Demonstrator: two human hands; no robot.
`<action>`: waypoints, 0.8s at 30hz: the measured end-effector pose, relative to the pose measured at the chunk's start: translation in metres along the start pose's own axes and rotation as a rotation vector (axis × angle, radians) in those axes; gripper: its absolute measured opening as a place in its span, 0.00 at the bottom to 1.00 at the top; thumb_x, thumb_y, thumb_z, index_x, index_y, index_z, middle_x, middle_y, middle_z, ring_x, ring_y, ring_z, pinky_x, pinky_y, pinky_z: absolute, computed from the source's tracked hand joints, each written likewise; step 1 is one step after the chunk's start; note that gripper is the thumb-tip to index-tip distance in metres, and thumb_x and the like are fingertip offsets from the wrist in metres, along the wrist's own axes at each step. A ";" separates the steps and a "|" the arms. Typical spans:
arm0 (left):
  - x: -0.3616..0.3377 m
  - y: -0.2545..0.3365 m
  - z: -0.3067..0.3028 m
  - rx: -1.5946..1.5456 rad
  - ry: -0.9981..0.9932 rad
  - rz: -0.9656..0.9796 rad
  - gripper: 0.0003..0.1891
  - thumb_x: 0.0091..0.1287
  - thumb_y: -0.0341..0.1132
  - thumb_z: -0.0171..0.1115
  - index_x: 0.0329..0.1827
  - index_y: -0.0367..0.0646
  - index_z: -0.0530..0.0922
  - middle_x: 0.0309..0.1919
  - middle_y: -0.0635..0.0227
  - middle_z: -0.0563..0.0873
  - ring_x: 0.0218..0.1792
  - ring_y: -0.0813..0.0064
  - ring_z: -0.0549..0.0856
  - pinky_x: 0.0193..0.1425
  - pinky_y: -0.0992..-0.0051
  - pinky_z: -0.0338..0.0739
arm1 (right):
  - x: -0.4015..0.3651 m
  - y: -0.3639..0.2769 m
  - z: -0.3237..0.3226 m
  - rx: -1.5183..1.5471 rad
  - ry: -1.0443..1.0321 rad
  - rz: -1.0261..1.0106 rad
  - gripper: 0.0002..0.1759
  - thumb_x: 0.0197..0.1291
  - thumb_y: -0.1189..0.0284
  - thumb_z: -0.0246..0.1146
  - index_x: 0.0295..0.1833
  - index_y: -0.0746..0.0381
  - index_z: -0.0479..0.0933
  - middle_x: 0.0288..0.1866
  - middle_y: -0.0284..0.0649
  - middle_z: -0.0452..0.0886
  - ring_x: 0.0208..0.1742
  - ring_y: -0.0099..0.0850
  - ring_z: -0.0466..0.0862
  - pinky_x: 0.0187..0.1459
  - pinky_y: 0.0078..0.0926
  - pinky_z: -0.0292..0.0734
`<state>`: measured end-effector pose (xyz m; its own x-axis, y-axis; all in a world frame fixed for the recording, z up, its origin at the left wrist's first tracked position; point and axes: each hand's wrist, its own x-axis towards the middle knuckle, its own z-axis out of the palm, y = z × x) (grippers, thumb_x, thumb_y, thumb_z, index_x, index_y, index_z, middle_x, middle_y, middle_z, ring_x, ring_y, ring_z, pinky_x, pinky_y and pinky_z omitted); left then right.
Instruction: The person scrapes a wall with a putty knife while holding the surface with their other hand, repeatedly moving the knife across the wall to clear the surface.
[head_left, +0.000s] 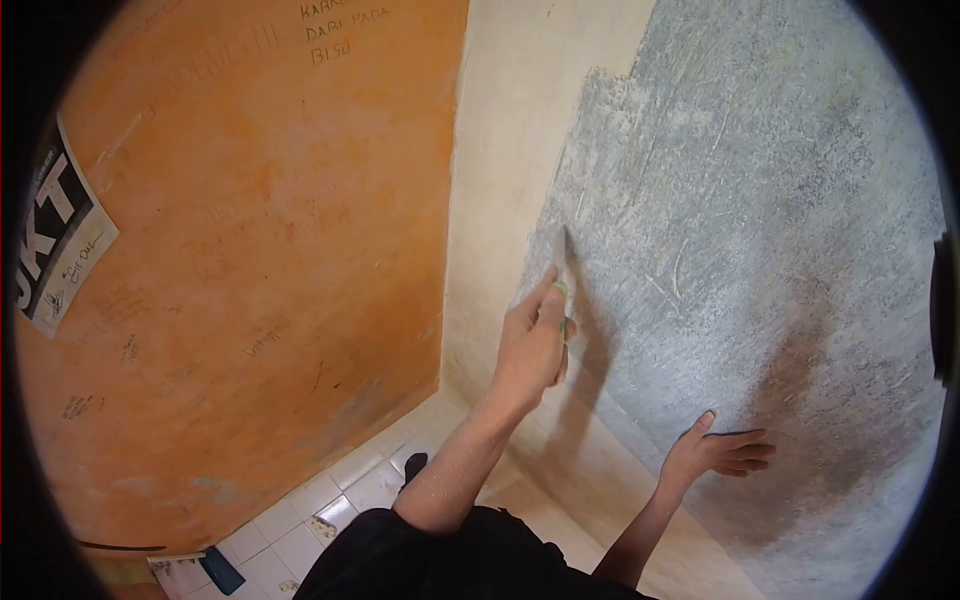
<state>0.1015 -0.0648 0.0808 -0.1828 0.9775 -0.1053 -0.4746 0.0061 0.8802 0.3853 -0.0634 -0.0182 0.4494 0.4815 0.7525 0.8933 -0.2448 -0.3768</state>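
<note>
My left hand (535, 340) is closed around the handle of a scraper (561, 247), seen nearly edge-on. Its thin grey blade points up, at or very near the left edge of the grey patch (700, 200) on the wall. Whether the blade touches the surface is hard to tell. Lower down and to the right, my right hand (722, 452) is open, fingers spread to the right and thumb up, beside the grey patch and apparently resting on it.
An orange wall (270, 230) with handwriting and a poster (70, 235) stands to the left. A bare cream strip (500, 150) runs along the corner. White floor tiles (370, 485) lie below, with a dark blue object (222, 570) at lower left.
</note>
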 end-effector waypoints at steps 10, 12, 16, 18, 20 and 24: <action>0.011 0.012 0.004 -0.059 0.080 0.058 0.28 0.79 0.45 0.46 0.76 0.39 0.60 0.26 0.72 0.73 0.15 0.85 0.64 0.16 0.81 0.58 | 0.000 -0.002 -0.003 0.031 0.031 -0.017 0.56 0.66 0.34 0.41 0.78 0.64 0.25 0.77 0.69 0.17 0.75 0.72 0.19 0.66 0.76 0.19; -0.003 0.013 0.014 0.049 -0.024 0.112 0.28 0.79 0.44 0.46 0.76 0.39 0.61 0.24 0.73 0.73 0.14 0.86 0.64 0.15 0.82 0.57 | 0.000 0.000 -0.002 0.009 0.017 -0.039 0.56 0.66 0.34 0.41 0.78 0.64 0.24 0.77 0.68 0.17 0.75 0.72 0.19 0.66 0.75 0.18; 0.018 0.012 0.008 0.042 0.097 0.230 0.27 0.79 0.43 0.45 0.76 0.39 0.60 0.23 0.74 0.73 0.14 0.88 0.64 0.14 0.82 0.56 | -0.001 -0.002 -0.006 0.030 0.012 -0.014 0.57 0.66 0.33 0.40 0.78 0.64 0.24 0.77 0.68 0.16 0.75 0.71 0.18 0.66 0.75 0.18; 0.012 0.008 0.010 0.045 0.060 0.232 0.27 0.79 0.43 0.45 0.76 0.40 0.61 0.22 0.74 0.72 0.14 0.88 0.63 0.15 0.82 0.57 | -0.001 0.000 -0.004 0.021 -0.014 -0.034 0.56 0.67 0.36 0.43 0.78 0.63 0.23 0.77 0.68 0.16 0.75 0.71 0.18 0.66 0.75 0.18; 0.015 -0.003 0.008 0.153 0.047 0.307 0.26 0.79 0.43 0.44 0.76 0.41 0.61 0.22 0.74 0.70 0.13 0.88 0.62 0.14 0.82 0.57 | -0.001 0.000 0.000 0.010 0.013 -0.028 0.56 0.66 0.33 0.41 0.79 0.62 0.25 0.78 0.65 0.17 0.76 0.69 0.19 0.68 0.73 0.19; 0.047 -0.019 -0.015 0.347 0.074 0.541 0.26 0.80 0.39 0.41 0.76 0.36 0.59 0.39 0.65 0.81 0.31 0.80 0.74 0.41 0.78 0.73 | -0.002 0.000 0.001 0.002 0.049 -0.009 0.57 0.64 0.30 0.37 0.79 0.61 0.26 0.79 0.62 0.19 0.77 0.68 0.19 0.70 0.71 0.20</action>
<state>0.0891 -0.0223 0.0523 -0.3829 0.8447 0.3740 0.0047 -0.4031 0.9151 0.3844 -0.0635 -0.0198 0.4406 0.4419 0.7814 0.8974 -0.2386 -0.3711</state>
